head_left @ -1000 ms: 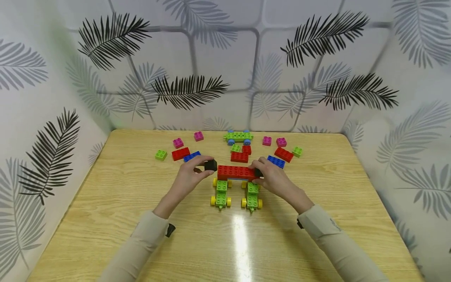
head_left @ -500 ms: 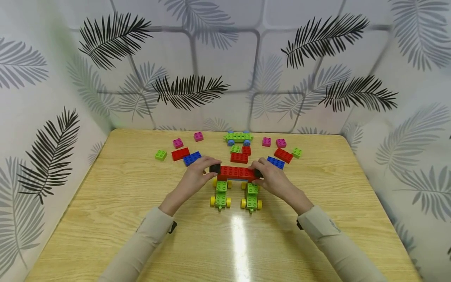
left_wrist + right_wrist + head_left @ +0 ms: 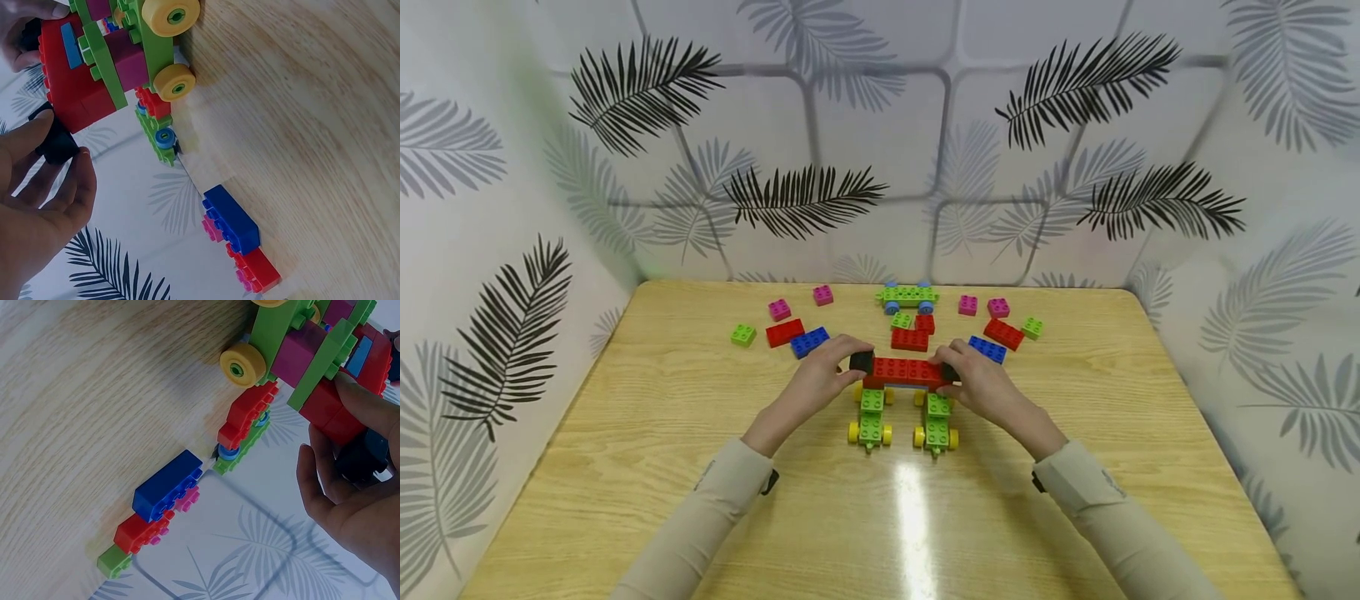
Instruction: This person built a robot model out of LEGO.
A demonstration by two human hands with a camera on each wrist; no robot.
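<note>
In the head view, red bricks [image 3: 907,370] form a bridge over two green wheeled bases, the left base [image 3: 871,428] and the right base [image 3: 937,432], both with yellow wheels. My left hand [image 3: 820,379] pinches a black block [image 3: 57,140] between thumb and fingertips, up against the bridge's left end. At the opposite end, my right hand [image 3: 988,385] grips another black block [image 3: 362,456], its thumb by the red brick; fingers partly cover this block. Purple blocks [image 3: 127,59] and green plates [image 3: 103,65] sit between wheels and bridge in the left wrist view.
Behind the build stands a green car base [image 3: 908,295] with blue wheels, red bricks [image 3: 910,339] before it. Loose bricks lie to both sides, including a blue brick [image 3: 809,342] at left and a blue brick [image 3: 987,349] at right. A patterned backdrop rises behind the table.
My left hand has moved right, bringing its black block from a small gap away to the left end of the red bricks. My right hand has stayed almost still.
</note>
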